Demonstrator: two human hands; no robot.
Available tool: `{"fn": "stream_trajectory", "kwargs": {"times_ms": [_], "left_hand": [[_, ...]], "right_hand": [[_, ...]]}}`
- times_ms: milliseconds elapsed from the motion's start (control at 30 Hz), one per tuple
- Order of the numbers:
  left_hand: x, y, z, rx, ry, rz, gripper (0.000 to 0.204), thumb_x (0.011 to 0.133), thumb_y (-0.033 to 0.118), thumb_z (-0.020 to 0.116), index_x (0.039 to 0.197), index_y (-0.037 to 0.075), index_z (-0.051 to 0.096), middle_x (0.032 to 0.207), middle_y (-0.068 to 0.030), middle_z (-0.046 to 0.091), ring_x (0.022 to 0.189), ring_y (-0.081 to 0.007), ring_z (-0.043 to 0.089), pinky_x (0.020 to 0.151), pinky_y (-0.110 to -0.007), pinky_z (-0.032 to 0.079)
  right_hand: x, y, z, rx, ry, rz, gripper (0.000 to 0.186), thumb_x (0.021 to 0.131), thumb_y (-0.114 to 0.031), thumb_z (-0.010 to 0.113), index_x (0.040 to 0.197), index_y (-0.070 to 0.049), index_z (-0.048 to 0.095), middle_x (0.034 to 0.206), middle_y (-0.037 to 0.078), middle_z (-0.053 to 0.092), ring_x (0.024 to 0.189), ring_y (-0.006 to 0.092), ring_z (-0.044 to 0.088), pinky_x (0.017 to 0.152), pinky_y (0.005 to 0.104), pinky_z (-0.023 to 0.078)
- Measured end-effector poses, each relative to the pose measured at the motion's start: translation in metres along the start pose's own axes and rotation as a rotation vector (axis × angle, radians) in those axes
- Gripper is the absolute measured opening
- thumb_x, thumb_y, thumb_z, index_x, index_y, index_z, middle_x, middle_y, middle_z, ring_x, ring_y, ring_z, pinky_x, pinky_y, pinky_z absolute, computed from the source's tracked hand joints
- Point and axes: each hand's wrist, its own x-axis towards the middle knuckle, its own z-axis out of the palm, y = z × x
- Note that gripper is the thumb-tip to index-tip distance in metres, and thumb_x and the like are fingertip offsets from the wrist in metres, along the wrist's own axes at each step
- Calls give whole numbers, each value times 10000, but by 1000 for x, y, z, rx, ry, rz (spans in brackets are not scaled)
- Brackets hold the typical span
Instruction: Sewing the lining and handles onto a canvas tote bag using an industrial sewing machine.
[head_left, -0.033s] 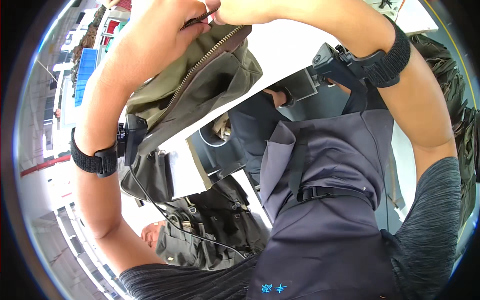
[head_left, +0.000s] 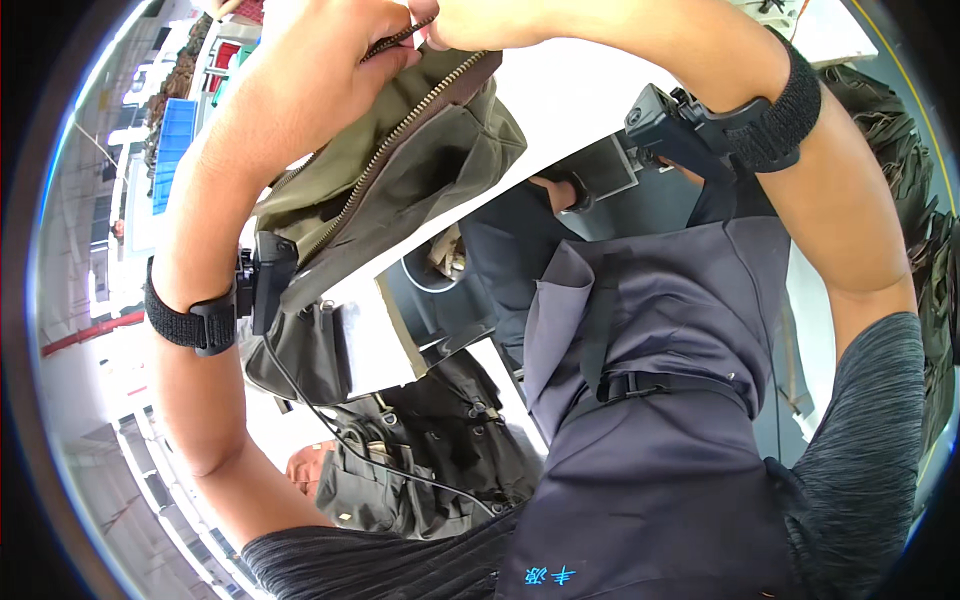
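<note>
I hold an olive-green canvas bag [head_left: 400,170] with a brass zipper [head_left: 400,135] up close to the camera. My left hand [head_left: 320,70] grips the bag's top edge beside the zipper. My right hand [head_left: 490,25] pinches the zipper's end at the top of the picture, touching my left hand. Each wrist wears a black band with a small black device, on the left [head_left: 262,280] and on the right [head_left: 670,125]. A thin black cable [head_left: 330,430] hangs from the left device.
A grey apron [head_left: 660,400] covers my front. Several dark and olive bags [head_left: 430,470] lie piled below the held bag. A white table surface [head_left: 600,90] lies behind it. Another person in dark clothes [head_left: 510,250] stands past the table edge, a hand [head_left: 560,190] showing.
</note>
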Motion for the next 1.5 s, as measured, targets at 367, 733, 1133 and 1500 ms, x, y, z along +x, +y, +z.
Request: {"fn": "stream_trajectory", "kwargs": {"times_ms": [367,733,1133,1500], "left_hand": [[-3,0,6,-160,-46,-63,279,960,148,754,1202,16,716,754,-201,666,625,-293,608,677,-393,505],[-1,-6,18,55,69,122,124,1024,101,672,1053,-13,636,812,-265,636,744,-484,574,662,-452,493],[-3,-15,11,-200,67,21,214,994,110,690,1190,24,699,807,-208,707,716,-343,688,695,-412,524],[-4,-9,7,-171,84,-96,191,994,70,655,1171,7,619,803,-243,675,788,-457,666,700,-481,491]], "right_hand": [[2,13,17,92,113,-177,330,849,8,657,1175,-12,707,1021,283,740,955,456,729,808,505,581],[1,16,16,96,91,-183,327,877,-7,649,1196,-9,719,1127,278,734,1036,448,716,882,483,576],[0,17,8,124,18,-114,242,849,-5,635,1051,43,757,1000,294,747,933,445,738,807,502,587],[0,27,32,243,116,-123,280,856,-168,691,1107,-85,781,1006,151,778,964,337,749,881,449,598]]}}
